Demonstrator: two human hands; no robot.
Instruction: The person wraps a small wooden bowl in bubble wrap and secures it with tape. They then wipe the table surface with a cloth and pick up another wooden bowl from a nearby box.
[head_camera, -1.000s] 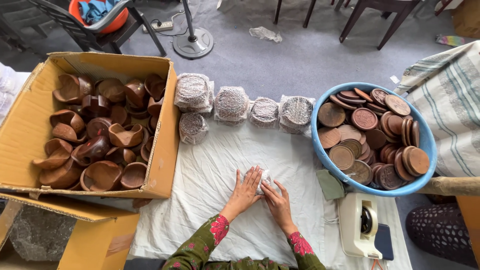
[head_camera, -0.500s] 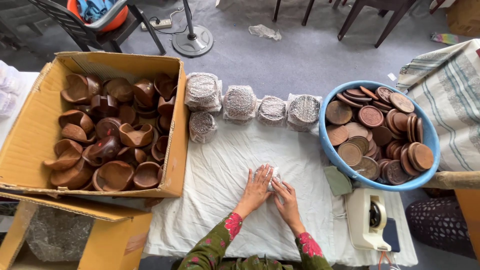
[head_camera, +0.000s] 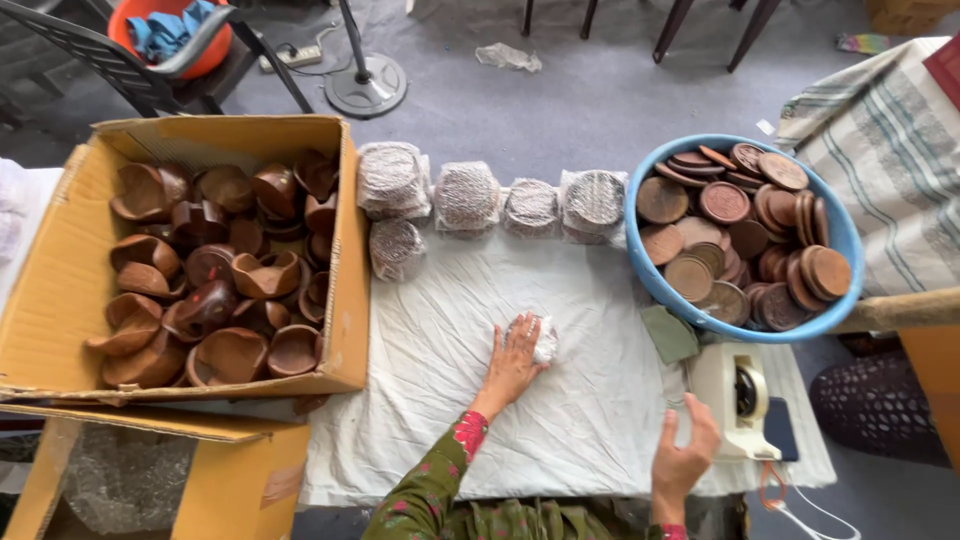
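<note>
— While five wrapped bundles (head_camera: 467, 196) line the cloth's top edge, how far along are you?

— At frame centre, my left hand (head_camera: 512, 362) presses flat on a half-wrapped disc (head_camera: 540, 338); my right hand (head_camera: 684, 460), open and empty, reaches toward the tape dispenser (head_camera: 738, 398). Many discs fill the blue tub (head_camera: 640, 270), right.

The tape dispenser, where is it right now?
In the head view, the tape dispenser sits at the table's right edge, just below the blue tub, with the right hand beside it.
</note>
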